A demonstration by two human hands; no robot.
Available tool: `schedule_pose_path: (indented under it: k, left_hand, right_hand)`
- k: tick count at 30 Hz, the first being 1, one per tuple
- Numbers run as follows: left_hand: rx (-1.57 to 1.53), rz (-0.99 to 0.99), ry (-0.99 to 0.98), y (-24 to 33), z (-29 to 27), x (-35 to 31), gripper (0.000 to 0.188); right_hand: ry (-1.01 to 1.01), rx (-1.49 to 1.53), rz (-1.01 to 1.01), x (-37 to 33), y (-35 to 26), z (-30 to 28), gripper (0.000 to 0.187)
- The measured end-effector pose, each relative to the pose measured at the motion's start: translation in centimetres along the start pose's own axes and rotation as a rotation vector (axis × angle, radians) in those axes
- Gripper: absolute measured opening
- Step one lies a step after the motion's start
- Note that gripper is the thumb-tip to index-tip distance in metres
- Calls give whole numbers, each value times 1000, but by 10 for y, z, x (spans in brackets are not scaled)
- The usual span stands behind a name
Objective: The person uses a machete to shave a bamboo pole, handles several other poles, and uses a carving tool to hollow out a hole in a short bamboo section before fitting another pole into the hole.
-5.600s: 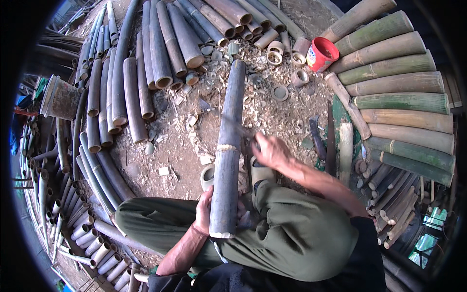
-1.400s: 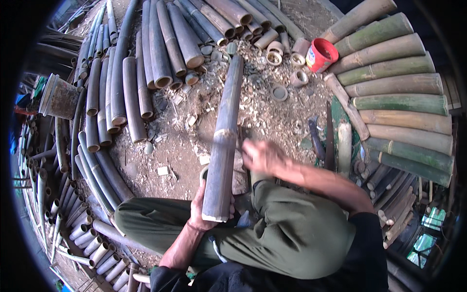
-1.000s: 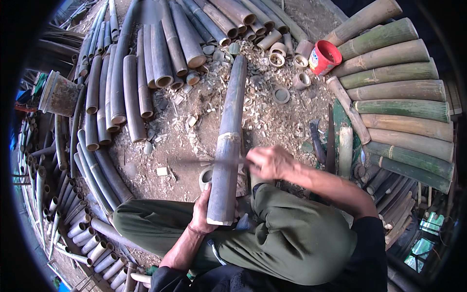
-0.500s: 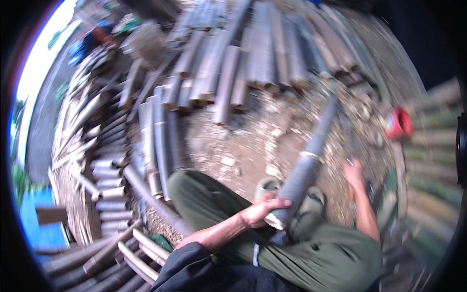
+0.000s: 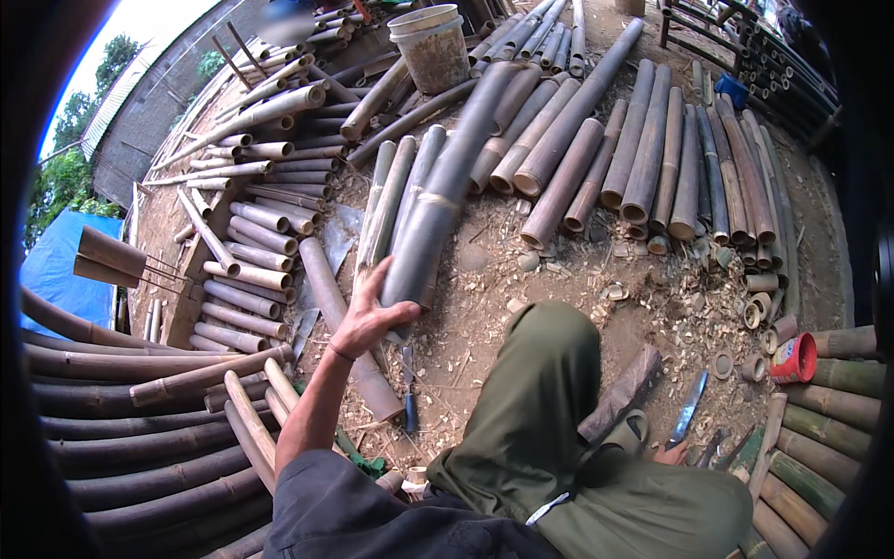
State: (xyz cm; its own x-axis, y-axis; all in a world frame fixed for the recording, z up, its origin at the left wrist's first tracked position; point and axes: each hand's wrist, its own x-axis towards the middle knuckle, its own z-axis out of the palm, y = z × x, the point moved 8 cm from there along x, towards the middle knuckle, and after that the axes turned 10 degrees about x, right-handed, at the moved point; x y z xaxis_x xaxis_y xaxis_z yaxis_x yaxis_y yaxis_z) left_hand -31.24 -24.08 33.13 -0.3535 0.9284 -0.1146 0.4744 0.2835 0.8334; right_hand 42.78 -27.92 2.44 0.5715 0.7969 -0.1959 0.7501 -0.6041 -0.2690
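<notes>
A dark grey bamboo pole is raised on my left, tilted up and away, its far part smeared by motion. My left hand is closed round its near end. Low on the right, my right hand shows only in part beyond my knee. It is closed at the base of a large knife, whose bright blade points away from me over the ground. A blue-handled blade tool lies on the dirt below my left hand, beside a loose bamboo pole. A wooden block lies by my sandal.
Cut bamboo poles lie in rows ahead. Shorter lengths are stacked at left, and long poles pile up near left. A dirty bucket stands behind. At right, a red container sits by green-brown poles. Chips litter the ground.
My left hand has swung the bamboo pole from above my lap to the left, lifting its far end. My right hand has drawn back toward my knee with the knife. The view has shifted.
</notes>
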Motion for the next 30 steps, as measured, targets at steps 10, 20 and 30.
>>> schedule_pose_path:
  k: [10,20,30]
  left_hand:
    - [280,-294,223,-181,37,51,84]
    - [1400,-277,193,-150,128,192,83]
    - [1101,480,-367,124,403,346,58]
  right_hand:
    - [-398,492,-264,71,-179,20,88]
    - [-418,300,-409,101,-220,58,120]
    - [-381,273,-1190,123,-325,83,83]
